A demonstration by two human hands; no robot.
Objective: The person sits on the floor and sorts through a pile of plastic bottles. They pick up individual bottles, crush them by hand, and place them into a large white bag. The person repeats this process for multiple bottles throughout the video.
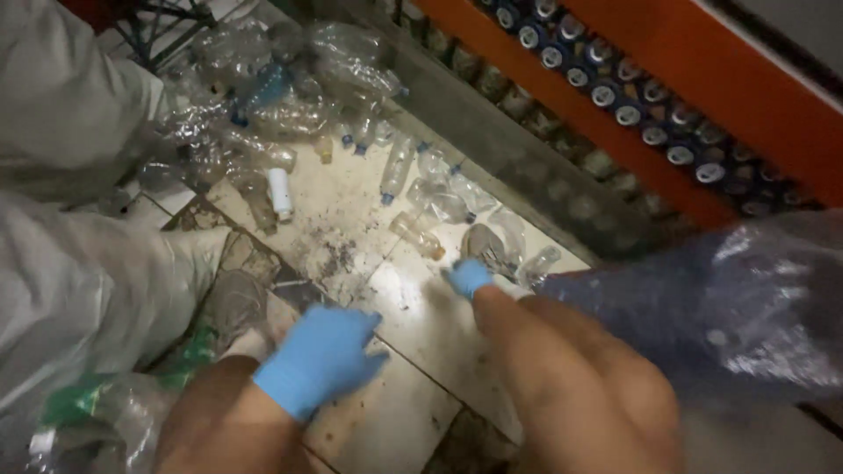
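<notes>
Gloved hands over a dirty tiled floor: my right hand [468, 277], in a blue glove, is stretched out ahead of me with the fingers bunched toward a crushed clear bottle [486, 246] lying just beyond the fingertips. Motion blur hides whether the fingers have closed on it or only touch it; I cannot tell. My left hand [320, 355], also in a blue glove, hangs lower and nearer my body, fingers loosely spread, palm down, holding nothing.

That crushed bottle lies forward and a shade to the right of my right hand, well clear of the left, so the right is plainly the nearer one. Its long axis seems to run diagonally, from near-left to far-right, though it is too flattened and blurred for me to say which end carries the neck.

Just left of it lies a small amber-tinted bottle [418, 236], its long axis running from upper left to lower right. Another clear bottle [396, 169] lies farther off, blue cap pointing toward me, long axis almost straight away from me. A white-labelled bottle [279, 193] lies to the far left, roughly upright in the picture.

Beyond these, a heap of clear plastic bottles [263, 96] fills the far corner. A large clear plastic bag [738, 307] bulges at my right forearm. White sacks [61, 254] press in on my left, and an orange rack [667, 96] of capped bottles runs along the right.
</notes>
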